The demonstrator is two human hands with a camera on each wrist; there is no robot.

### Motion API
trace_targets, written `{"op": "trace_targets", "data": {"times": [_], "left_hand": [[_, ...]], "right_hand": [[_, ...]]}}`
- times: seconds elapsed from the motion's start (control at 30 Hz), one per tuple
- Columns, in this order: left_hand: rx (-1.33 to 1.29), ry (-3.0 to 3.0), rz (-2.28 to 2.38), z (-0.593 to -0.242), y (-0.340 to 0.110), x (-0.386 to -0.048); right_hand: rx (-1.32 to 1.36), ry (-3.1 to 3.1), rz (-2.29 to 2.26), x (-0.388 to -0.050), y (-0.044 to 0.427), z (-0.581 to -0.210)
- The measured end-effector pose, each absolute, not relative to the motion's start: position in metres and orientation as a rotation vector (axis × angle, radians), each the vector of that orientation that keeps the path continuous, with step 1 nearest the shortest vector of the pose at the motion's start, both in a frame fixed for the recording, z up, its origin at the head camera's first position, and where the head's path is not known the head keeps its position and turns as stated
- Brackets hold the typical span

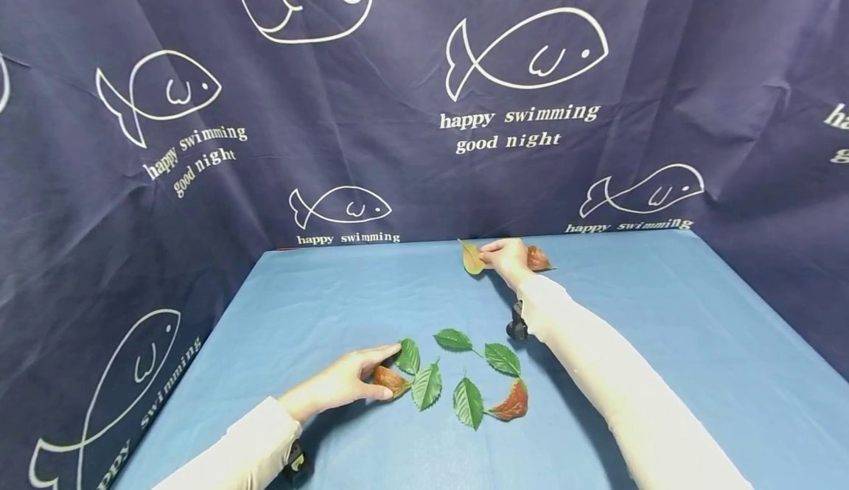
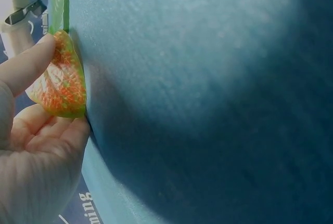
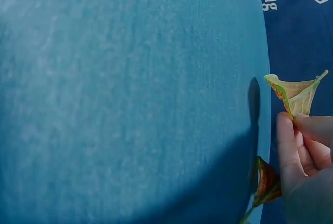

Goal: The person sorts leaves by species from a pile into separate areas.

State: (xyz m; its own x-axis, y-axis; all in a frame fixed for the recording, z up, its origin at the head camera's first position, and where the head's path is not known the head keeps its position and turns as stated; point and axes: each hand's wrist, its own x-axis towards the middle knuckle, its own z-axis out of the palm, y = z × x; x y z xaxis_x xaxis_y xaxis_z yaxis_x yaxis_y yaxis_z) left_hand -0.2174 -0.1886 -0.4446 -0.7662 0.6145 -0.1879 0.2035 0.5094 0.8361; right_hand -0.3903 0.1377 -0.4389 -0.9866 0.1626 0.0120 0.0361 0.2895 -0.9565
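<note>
My left hand (image 1: pixel 345 379) lies around a red-orange leaf (image 1: pixel 390 382) on the blue table, thumb at its near edge and fingers at the far side. In the left wrist view, the same leaf (image 2: pixel 62 83) sits between thumb and fingers. Its fingertips come up to a green leaf (image 1: pixel 407 356). At the back of the table, my right hand (image 1: pixel 507 258) pinches a yellowish leaf (image 1: pixel 472 257) between thumb and index finger. This leaf (image 3: pixel 297 91) looks curled and raised off the cloth in the right wrist view. Beside that hand is a reddish leaf (image 1: pixel 538 259), partly hidden.
Several green leaves, among them one at the back (image 1: pixel 454 340) and one in front (image 1: pixel 468 403), form a rough arc in mid-table with a red leaf (image 1: pixel 511 401). A dark fish-print curtain (image 1: pixel 411 107) stands along the back and sides of the blue table (image 1: pixel 318 298).
</note>
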Motion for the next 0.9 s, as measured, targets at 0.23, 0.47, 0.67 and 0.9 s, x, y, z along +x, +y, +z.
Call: {"op": "trace_targets", "data": {"times": [0.23, 0.47, 0.67, 0.9], "left_hand": [[0.673, 2.287, 1.181, -0.446, -0.189, -0.217], [0.702, 2.281, 1.203, -0.442, -0.187, -0.216], [0.702, 2.282, 1.208, -0.441, -0.187, -0.215], [0.690, 2.288, 1.208, -0.444, -0.189, -0.216]], "right_hand": [[-0.231, -2.479, 1.645, -0.393, 0.135, -0.448], [-0.292, -2.586, 1.354, -0.395, 0.133, -0.451], [-0.319, -2.566, 1.334, -0.394, 0.132, -0.449], [-0.320, -2.502, 1.417, -0.393, 0.133, -0.449]]}}
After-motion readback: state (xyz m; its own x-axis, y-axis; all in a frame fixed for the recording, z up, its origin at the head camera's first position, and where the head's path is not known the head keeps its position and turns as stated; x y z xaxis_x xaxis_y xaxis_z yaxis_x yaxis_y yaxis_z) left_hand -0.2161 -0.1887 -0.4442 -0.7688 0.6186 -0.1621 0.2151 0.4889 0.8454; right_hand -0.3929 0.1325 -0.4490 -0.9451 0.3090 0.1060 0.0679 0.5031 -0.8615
